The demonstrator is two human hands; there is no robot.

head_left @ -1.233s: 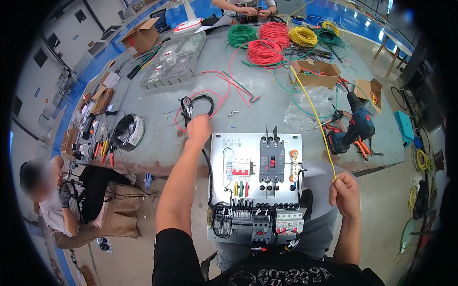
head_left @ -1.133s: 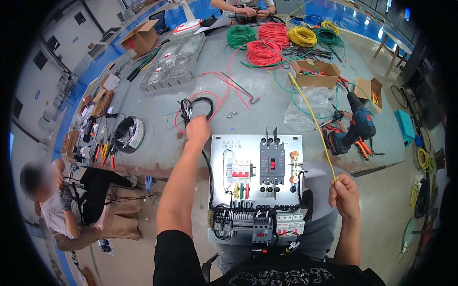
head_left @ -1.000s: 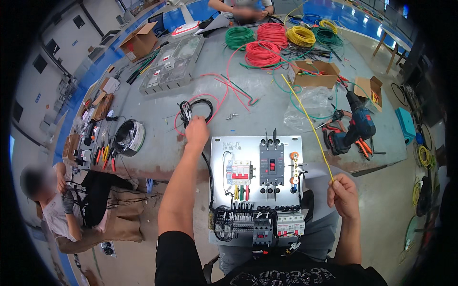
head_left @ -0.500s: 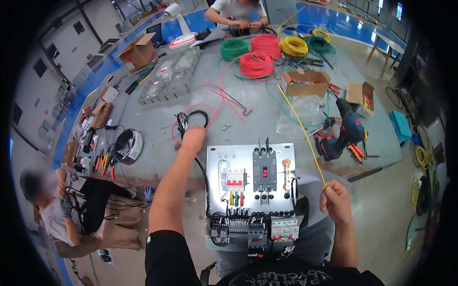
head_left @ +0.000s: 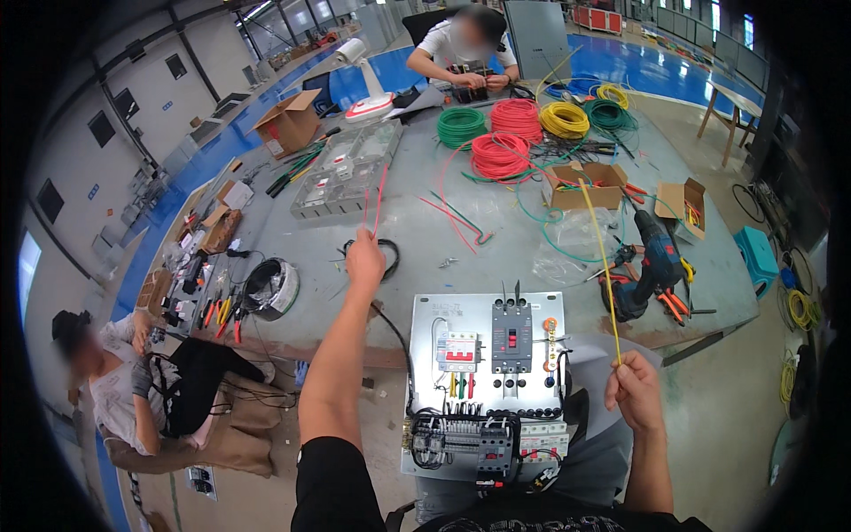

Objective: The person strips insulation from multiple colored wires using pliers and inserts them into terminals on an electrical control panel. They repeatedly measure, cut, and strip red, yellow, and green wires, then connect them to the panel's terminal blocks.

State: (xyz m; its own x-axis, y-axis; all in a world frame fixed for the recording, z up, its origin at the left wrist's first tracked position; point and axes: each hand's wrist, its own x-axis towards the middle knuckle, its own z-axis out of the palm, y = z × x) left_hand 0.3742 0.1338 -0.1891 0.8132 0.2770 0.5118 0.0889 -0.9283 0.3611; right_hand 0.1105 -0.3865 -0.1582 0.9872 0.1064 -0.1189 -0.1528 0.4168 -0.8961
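Note:
My right hand (head_left: 636,390) pinches the lower end of a stiff yellow wire (head_left: 602,257), which slants up over the table's right part. My left hand (head_left: 364,259) reaches over the table and is closed on red wire (head_left: 380,202), with two strands rising above the fingers. Behind that hand, partly hidden, lies a black cable coil (head_left: 389,257), and a black cable runs from there toward the panel. A metal mounting panel (head_left: 576,306) rests before me between my arms. It carries a large grey circuit breaker (head_left: 511,335), a smaller white breaker (head_left: 458,351), terminal blocks and a contactor (head_left: 494,452).
Red (head_left: 501,157), green (head_left: 461,128) and yellow wire coils (head_left: 565,120) lie at the back. A cordless drill (head_left: 657,253) and open cardboard boxes (head_left: 589,188) are at right. Grey trays (head_left: 341,177) and pliers (head_left: 226,312) sit left. Two people work nearby.
My left hand has picked up red wire that lay on the table by the black coil. The view has shifted, so the scene sits lower and farther right. My right hand keeps the yellow wire.

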